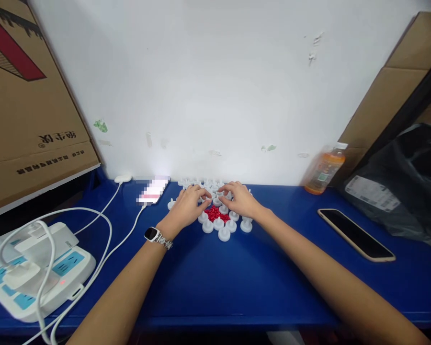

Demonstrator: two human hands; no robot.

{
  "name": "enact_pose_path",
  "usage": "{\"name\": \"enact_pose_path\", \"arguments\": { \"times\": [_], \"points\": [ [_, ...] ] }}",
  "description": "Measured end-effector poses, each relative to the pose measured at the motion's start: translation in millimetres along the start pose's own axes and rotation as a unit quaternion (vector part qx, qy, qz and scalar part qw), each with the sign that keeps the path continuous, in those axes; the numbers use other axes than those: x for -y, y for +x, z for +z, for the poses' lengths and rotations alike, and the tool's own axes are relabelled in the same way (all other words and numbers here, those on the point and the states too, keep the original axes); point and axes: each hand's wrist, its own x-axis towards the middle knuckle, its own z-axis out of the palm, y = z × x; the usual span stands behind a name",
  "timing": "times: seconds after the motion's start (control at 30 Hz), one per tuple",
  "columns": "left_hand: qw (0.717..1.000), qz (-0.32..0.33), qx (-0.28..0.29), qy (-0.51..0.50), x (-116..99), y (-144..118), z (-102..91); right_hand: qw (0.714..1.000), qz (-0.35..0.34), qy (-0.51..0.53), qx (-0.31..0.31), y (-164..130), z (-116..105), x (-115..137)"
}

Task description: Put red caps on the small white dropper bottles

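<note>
Small white plastic caps [224,234], each with a round base and a narrow nozzle on top, stand in a cluster on the blue table. They ring a heap of tiny red pieces [215,213]. My left hand [191,203] is over the left of the cluster, thumb and fingers curled around what looks like a white cap [206,198]. Facing it from the right, my right hand [239,199] has its thumb and index finger bent close together among the caps; what they hold is too small to make out. Several caps behind the hands are partly covered.
A phone [355,235] and an orange drink bottle [325,170] are at right, beside a black plastic bag [398,182]. A lit, charging phone [154,190] lies at left. A power strip [72,268] with looping white cables [109,230] occupies the left front. A white wall [215,96] closes the back.
</note>
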Motion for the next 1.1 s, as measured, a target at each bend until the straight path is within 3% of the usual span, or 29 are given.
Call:
{"name": "enact_pose_path", "arguments": {
  "times": [0.13,0.33,0.6,0.83,1.1],
  "points": [
    [1.000,0.001,-0.015,-0.017,-3.1,-1.9,1.6,0.999,0.012,0.023,0.029,6.0,0.4,1.7],
    [0.997,0.023,-0.037,-0.058,-11.1,-4.9,1.2,0.992,0.019,0.126,-0.026,-4.2,-11.4,15.6],
    [0.999,0.030,0.001,-0.040,-14.6,-5.3,5.3,0.999,0.032,0.031,-0.014,0.9,-0.6,11.7],
    [0.998,0.026,0.024,-0.044,-8.6,-4.2,-2.3,0.998,0.056,0.029,-0.013,11.6,5.6,7.8],
    [0.991,0.056,0.070,-0.099,-16.7,-7.4,-3.4,0.998,0.048,0.036,0.015,10.0,3.2,0.4]
  ]
}}
